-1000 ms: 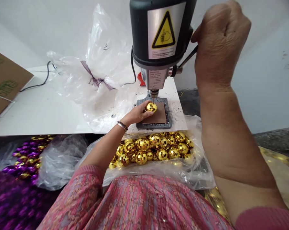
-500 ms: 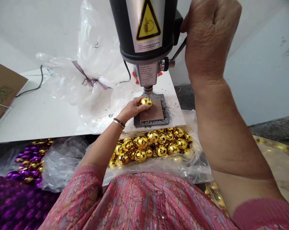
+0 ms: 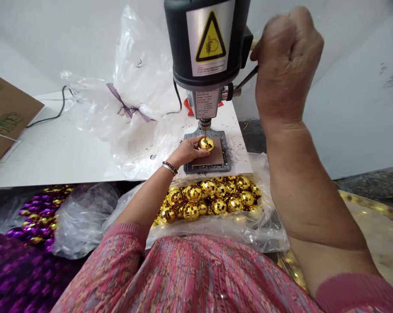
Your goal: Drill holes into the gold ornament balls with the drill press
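gold mirrored bauble (image 3: 205, 144) sits on brown pad (image 3: 214, 158) atop white tabletop (image 3: 53, 163).

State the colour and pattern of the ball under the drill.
The ball is gold, covered in small mirror squares; it shows best in the head view.

Pretty tight around the left hand (image 3: 186, 153) and its mirror ball (image 3: 205, 144): drill press head (image 3: 206, 39) looms at 12, right hand (image 3: 288, 65) on the feed lever (image 3: 245, 78) blocks 2, plastic bag (image 3: 141, 87) bunches up at 10. Best way through is 6, above the gold ball pile (image 3: 209, 200).
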`<state>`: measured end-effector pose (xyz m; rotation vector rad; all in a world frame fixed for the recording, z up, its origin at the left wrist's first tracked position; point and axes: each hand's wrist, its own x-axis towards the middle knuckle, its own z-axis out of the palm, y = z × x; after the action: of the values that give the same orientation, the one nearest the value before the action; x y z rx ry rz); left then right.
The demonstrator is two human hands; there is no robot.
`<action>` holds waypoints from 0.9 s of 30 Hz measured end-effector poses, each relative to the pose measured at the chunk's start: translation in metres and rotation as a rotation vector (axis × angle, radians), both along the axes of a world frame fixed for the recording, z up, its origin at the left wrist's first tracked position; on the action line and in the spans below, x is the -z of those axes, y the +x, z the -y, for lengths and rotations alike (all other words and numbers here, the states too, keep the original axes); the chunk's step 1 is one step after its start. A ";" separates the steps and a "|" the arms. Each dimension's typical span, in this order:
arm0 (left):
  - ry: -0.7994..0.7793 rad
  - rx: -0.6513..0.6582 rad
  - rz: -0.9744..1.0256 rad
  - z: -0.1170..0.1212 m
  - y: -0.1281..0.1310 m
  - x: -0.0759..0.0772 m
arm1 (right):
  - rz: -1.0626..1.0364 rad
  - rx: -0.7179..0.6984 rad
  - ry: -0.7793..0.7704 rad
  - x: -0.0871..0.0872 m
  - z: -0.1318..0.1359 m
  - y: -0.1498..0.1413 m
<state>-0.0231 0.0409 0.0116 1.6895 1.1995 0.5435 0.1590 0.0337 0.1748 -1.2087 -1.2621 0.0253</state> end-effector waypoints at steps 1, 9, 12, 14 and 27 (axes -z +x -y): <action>-0.002 -0.002 0.004 0.000 0.000 0.001 | 0.006 0.005 0.036 0.005 0.003 0.000; 0.024 0.002 -0.068 0.005 -0.001 -0.004 | 0.126 -0.006 0.065 0.034 0.044 0.003; 0.024 0.003 -0.085 0.006 -0.001 -0.004 | 0.170 0.009 0.029 0.043 0.053 0.004; 0.024 0.005 -0.078 0.006 -0.001 -0.002 | 0.182 0.020 0.056 0.051 0.055 0.005; 0.080 0.030 -0.077 0.010 -0.001 -0.001 | 0.205 0.110 0.059 0.089 0.061 0.006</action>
<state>-0.0241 0.0310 0.0124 1.8078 1.2194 0.5185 0.1645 -0.0268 0.0856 -1.2513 -1.3612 -0.2201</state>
